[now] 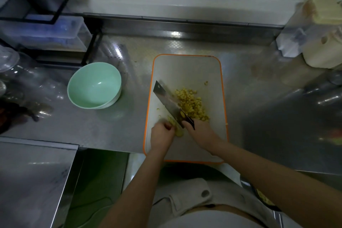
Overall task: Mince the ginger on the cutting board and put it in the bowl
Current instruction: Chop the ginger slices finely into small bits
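- The ginger is in two lots on the cutting board: a loose heap of chopped ginger around the board's middle, and an uncut ginger piece at about 7 o'clock from that heap, near the board's front-left edge.
- The left hand has its fingers curled down on the uncut piece, probably to pin it and keep the fingertips tucked away from the edge.
- The cleaver runs slantwise from 5 o'clock to 11 o'clock, its heel right beside the held piece. The heap lies on its 3 o'clock side, apparently pushed clear of the cutting spot.
- The right hand is wrapped around the cleaver's dark handle, close up to the blade, a grip that suits short, controlled chops.
- The bowl, pale green with nothing visible inside, stands on the steel counter at 9 o'clock from the board and well apart from it, on the left hand's side, ready for the transfer.
- Judged from this, mincing is partway done: the heap looks coarse and none has reached the bowl.
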### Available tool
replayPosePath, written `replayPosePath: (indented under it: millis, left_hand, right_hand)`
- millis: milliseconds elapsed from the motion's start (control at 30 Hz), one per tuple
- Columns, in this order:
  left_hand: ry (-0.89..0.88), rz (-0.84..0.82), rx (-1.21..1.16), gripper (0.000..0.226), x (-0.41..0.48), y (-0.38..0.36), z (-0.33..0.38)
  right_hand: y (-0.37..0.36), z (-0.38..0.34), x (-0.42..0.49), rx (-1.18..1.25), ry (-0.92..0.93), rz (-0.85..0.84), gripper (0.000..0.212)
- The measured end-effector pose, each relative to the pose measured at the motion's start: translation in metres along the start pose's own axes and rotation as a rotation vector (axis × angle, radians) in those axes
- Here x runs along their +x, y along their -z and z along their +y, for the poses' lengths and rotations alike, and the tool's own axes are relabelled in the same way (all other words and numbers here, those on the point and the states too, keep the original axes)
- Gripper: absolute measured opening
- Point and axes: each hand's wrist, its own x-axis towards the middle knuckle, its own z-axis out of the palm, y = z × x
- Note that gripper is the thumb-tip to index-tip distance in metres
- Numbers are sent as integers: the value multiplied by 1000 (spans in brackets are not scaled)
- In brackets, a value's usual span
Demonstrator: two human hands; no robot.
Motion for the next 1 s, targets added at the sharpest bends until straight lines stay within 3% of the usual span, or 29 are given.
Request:
replayPosePath:
  millis: [200,367,1000]
  left_hand:
    - [-12,64,-132,24,-8,-6,-4]
    - [-24,27,-100,13,-12,-9,-7]
    - [-10,9,-41,15,-8,-12,-8]
  right_hand:
    - [15,-6,-18,108,11,7,27]
    - [14,3,-32,31,4,-6,30]
    - [7,6,-36,-143,-53,-80,33]
